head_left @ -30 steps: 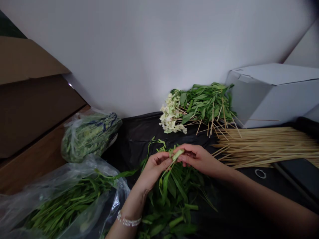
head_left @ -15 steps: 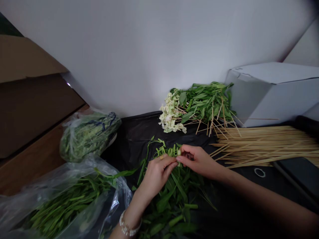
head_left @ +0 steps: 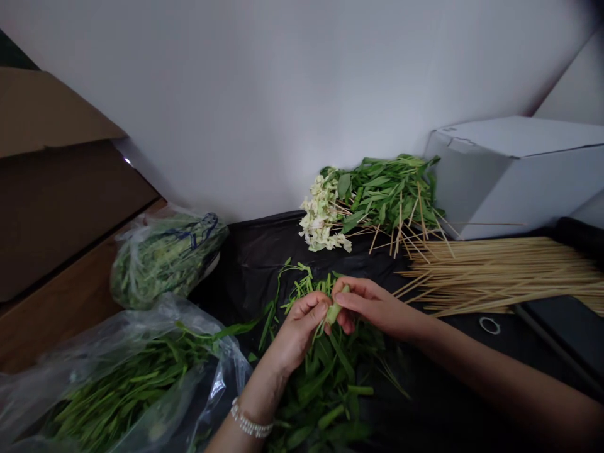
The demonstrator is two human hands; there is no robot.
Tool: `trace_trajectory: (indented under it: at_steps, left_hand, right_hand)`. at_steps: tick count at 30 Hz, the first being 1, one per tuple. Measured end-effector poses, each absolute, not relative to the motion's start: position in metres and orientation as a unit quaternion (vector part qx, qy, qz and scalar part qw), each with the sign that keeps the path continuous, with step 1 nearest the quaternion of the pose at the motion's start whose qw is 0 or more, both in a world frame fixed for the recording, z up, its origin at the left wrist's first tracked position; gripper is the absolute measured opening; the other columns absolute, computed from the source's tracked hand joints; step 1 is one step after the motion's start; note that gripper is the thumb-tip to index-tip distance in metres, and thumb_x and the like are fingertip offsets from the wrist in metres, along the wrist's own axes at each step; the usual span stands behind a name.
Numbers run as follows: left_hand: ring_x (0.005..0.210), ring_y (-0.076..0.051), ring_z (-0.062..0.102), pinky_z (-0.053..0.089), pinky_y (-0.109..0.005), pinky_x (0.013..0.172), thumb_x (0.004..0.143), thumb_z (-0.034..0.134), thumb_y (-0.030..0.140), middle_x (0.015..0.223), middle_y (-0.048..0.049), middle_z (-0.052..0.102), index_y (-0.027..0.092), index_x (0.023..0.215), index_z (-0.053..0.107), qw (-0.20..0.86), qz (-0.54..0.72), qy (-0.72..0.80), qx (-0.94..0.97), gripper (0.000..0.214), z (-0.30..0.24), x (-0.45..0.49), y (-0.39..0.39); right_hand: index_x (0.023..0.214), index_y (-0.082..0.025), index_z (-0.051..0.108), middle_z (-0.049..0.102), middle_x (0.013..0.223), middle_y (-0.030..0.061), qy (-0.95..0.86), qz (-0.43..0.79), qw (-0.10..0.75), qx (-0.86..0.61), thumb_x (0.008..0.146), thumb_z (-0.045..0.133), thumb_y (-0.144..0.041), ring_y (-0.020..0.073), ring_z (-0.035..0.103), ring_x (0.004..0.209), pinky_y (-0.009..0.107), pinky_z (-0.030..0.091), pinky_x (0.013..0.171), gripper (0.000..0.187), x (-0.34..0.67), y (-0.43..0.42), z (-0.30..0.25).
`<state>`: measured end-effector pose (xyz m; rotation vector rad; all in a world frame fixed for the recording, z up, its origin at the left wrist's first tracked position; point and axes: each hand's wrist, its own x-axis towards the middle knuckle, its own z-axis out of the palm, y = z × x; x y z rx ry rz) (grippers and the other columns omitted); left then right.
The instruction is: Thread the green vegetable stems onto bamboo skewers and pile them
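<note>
A short, thick, pale green stem [head_left: 334,311] slants between my hands in the middle of the view. My right hand [head_left: 365,302] pinches its upper part with thumb and fingers. The left hand [head_left: 302,324], a white beaded bracelet at its wrist, is closed with thumb and fingertips at the stem's lower end. Thin pale strands show near the left fingertips. Under both hands lies a loose heap of long-leaved greens [head_left: 325,387], with cut stem pieces [head_left: 302,286] just beyond them; the hands hide part of this heap.
At the left are an open plastic bag of greens [head_left: 127,390] and a tied bag of greens [head_left: 167,258]. Cream flowers [head_left: 321,217] and leafy stems [head_left: 389,189] lie by the wall. Thin wooden sticks [head_left: 504,277], a ring [head_left: 489,325], a dark phone-like slab [head_left: 566,333] and a white box [head_left: 533,173] are right.
My left hand has turned so its thumb and fingertips face up. The thick pale stem, mostly hidden before, now shows between my hands. The right hand has shifted only slightly.
</note>
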<state>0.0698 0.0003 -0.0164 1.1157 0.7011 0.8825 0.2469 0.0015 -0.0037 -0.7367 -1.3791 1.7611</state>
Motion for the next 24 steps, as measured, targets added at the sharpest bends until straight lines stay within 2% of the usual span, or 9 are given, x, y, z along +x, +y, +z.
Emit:
trace_trajectory:
  at_steps: [3,6,10,11,14,18,22,24]
  left_hand:
    - [0.049,-0.009,0.04,0.029,-0.023,0.051,0.079,0.07,0.046,0.055,0.0021,0.048,0.015,0.064,0.056,0.743,0.384,0.259,0.483,0.037,-0.009,0.061,0.0]
    - [0.048,-0.009,0.039,0.029,-0.023,0.051,0.082,0.067,0.044,0.052,0.0032,0.043,0.016,0.058,0.05,0.745,0.399,0.211,0.492,0.04,-0.001,0.048,0.005]
    - [0.045,-0.007,0.031,0.021,-0.022,0.045,0.09,0.055,0.045,0.061,0.0024,0.053,0.017,0.078,0.06,0.652,0.37,0.342,0.567,0.031,0.001,0.042,0.015]
    - [0.047,-0.007,0.032,0.022,-0.022,0.046,0.091,0.055,0.045,0.062,0.0024,0.053,0.016,0.081,0.063,0.603,0.343,0.381,0.611,0.031,-0.001,0.043,0.016]
    - [0.057,-0.01,0.041,0.03,-0.023,0.054,0.086,0.062,0.043,0.062,0.0025,0.052,0.016,0.077,0.066,0.422,0.285,0.463,0.725,0.029,-0.011,0.047,0.02]
    - [0.057,-0.012,0.045,0.033,-0.024,0.056,0.082,0.064,0.042,0.059,0.004,0.052,0.017,0.074,0.065,0.283,0.293,0.557,0.724,0.026,-0.028,0.051,0.021]
    - [0.065,-0.015,0.053,0.036,-0.025,0.063,0.075,0.068,0.024,0.066,0.0015,0.059,0.019,0.074,0.069,0.233,0.299,0.553,0.742,0.006,-0.035,0.052,0.023]
    - [0.067,-0.015,0.053,0.036,-0.025,0.064,0.075,0.066,0.019,0.067,0.0002,0.059,0.019,0.07,0.069,0.242,0.335,0.54,0.734,0.006,-0.032,0.052,0.023]
  right_hand:
    - [0.082,-0.019,0.056,0.062,0.062,-0.0035,-0.488,0.74,0.39,-0.249,0.09,0.058,-0.038,0.0096,0.057,0.051,0.023,0.045,0.053,0.021,0.248,0.003,-0.007]
    - [0.08,-0.02,0.054,0.063,0.065,-0.0031,-0.433,0.748,0.441,-0.241,0.088,0.06,-0.034,0.01,0.059,0.053,0.023,0.044,0.053,0.017,0.254,0.009,-0.007]
    - [0.08,-0.02,0.051,0.07,0.086,0.0038,-0.429,0.739,0.45,-0.259,0.083,0.055,-0.021,0.0168,0.068,0.077,0.031,0.049,0.072,0.006,0.258,0.016,-0.009]
    - [0.082,-0.02,0.051,0.069,0.084,0.0028,-0.453,0.721,0.44,-0.285,0.082,0.052,-0.019,0.0159,0.067,0.073,0.031,0.049,0.07,0.002,0.257,0.016,-0.011]
    - [0.087,-0.02,0.057,0.061,0.07,-0.0019,-0.596,0.572,0.4,-0.397,0.082,0.043,-0.013,0.0116,0.055,0.056,0.027,0.042,0.059,0.016,0.252,0.014,-0.022]
    - [0.086,-0.018,0.066,0.064,0.08,0.0036,-0.771,0.318,0.345,-0.432,0.082,0.042,-0.009,0.0157,0.058,0.074,0.029,0.042,0.071,0.026,0.246,0.009,-0.038]
    - [0.08,-0.019,0.07,0.064,0.08,0.0042,-0.805,0.29,0.313,-0.413,0.077,0.045,-0.006,0.0166,0.058,0.074,0.029,0.041,0.071,0.028,0.246,0.009,-0.047]
    - [0.079,-0.02,0.07,0.064,0.079,0.0038,-0.806,0.291,0.31,-0.412,0.076,0.045,-0.005,0.0163,0.059,0.073,0.028,0.041,0.07,0.028,0.248,0.01,-0.047]
